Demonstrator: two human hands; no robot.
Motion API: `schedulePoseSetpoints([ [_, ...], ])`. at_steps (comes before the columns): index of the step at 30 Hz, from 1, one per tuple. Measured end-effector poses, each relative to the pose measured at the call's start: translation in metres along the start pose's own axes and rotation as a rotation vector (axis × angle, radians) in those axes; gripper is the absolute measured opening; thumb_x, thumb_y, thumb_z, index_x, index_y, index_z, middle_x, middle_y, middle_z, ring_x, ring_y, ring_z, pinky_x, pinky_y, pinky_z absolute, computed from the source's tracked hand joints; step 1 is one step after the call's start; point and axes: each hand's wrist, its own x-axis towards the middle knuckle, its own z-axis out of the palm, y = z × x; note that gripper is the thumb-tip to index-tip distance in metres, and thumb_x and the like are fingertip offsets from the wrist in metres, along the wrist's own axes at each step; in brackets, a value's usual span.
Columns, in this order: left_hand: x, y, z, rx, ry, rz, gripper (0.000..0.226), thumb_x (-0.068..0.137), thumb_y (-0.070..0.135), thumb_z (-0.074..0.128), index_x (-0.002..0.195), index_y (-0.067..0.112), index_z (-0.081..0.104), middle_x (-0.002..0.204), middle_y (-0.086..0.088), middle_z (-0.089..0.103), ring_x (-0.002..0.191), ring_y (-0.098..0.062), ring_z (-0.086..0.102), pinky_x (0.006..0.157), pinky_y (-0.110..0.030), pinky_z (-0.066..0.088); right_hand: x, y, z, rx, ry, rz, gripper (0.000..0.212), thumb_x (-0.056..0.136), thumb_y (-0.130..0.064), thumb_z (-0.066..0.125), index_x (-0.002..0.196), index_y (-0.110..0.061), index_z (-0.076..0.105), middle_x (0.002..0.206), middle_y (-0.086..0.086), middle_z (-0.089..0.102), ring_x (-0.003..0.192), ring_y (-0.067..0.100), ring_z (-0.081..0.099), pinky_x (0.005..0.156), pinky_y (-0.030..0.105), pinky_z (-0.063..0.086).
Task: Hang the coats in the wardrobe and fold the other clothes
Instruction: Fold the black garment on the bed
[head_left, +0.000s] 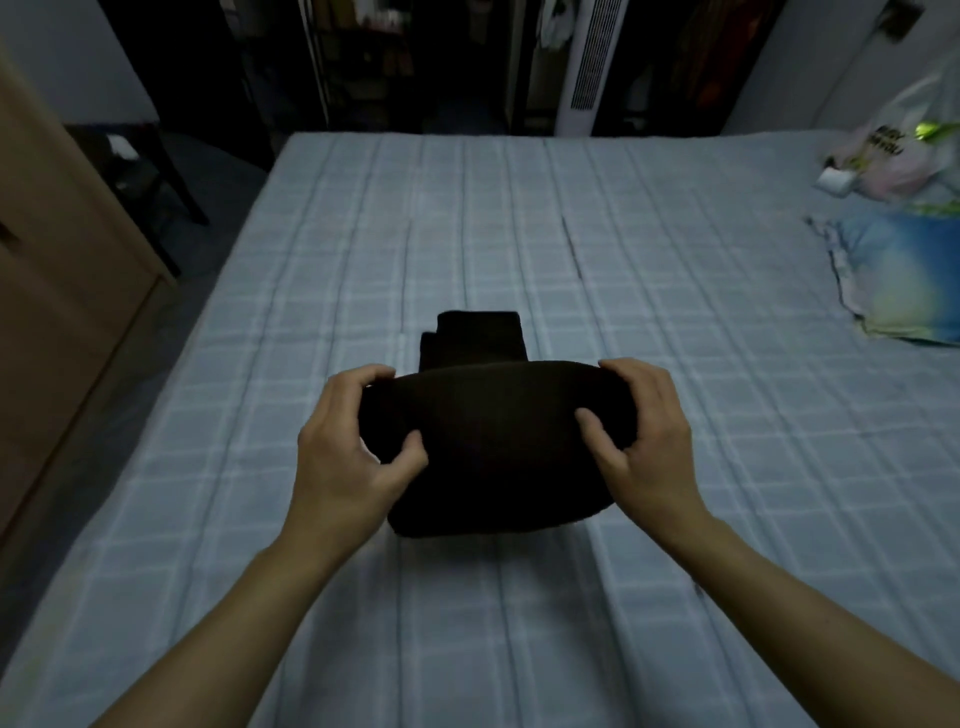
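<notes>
Bed (519, 218), dim room. Left hand (343, 457) and right hand (644, 431) each clench the dark bundle (498, 441) ends; soft, light, floppy—support both ends.

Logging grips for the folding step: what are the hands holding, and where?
Both hands, left and right, grip the folded dark garment by its opposite side ends.

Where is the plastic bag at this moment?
In the head view, the plastic bag lies at the far right edge of the bed, just behind a blue pillow and far from the dark folded garment held by both hands.
</notes>
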Motion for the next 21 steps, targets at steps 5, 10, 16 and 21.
schedulePoseSetpoints([
  [5, 0.041, -0.033, 0.039, -0.105, 0.1, -0.266, 0.071, 0.082, 0.044, 0.077, 0.138, 0.025, 0.04, 0.132, 0.009, 0.051, 0.118, -0.009, 0.054, 0.099, -0.043, 0.051, 0.046, 0.021, 0.032, 0.11, 0.133, 0.338, 0.061, 0.086, -0.041, 0.071, 0.137, -0.019, 0.047, 0.129, -0.006, 0.053, 0.114, 0.003, 0.051, 0.099, 0.011, 0.038],
  [10, 0.028, -0.062, 0.072, -0.357, -0.276, -0.451, 0.107, 0.055, 0.054, 0.091, 0.142, 0.05, 0.027, 0.131, 0.028, 0.053, 0.118, 0.008, 0.054, 0.094, -0.02, 0.048, 0.035, 0.052, 0.06, 0.475, -0.239, 0.67, 0.086, 0.063, -0.056, 0.085, 0.137, -0.036, 0.045, 0.123, -0.018, 0.06, 0.107, -0.004, 0.061, 0.098, 0.034, 0.052],
  [16, 0.088, -0.095, 0.097, -0.399, -0.106, -0.501, 0.084, 0.061, 0.043, 0.085, 0.135, 0.032, 0.048, 0.119, 0.021, 0.063, 0.107, 0.005, 0.062, 0.082, -0.012, 0.052, 0.1, 0.074, 0.089, 0.485, -0.238, 0.606, 0.065, 0.074, -0.038, 0.081, 0.131, -0.03, 0.052, 0.116, -0.016, 0.065, 0.103, -0.001, 0.064, 0.084, 0.02, 0.055],
  [21, 0.17, -0.143, 0.138, -0.226, -0.077, -0.678, 0.073, 0.089, 0.055, 0.063, 0.147, 0.018, 0.038, 0.134, 0.0, 0.059, 0.119, -0.017, 0.059, 0.089, -0.022, 0.046, 0.175, 0.106, 0.145, 0.124, -0.141, 0.638, 0.064, 0.089, -0.044, 0.067, 0.141, -0.018, 0.041, 0.126, 0.0, 0.057, 0.113, 0.015, 0.059, 0.091, 0.027, 0.049],
])
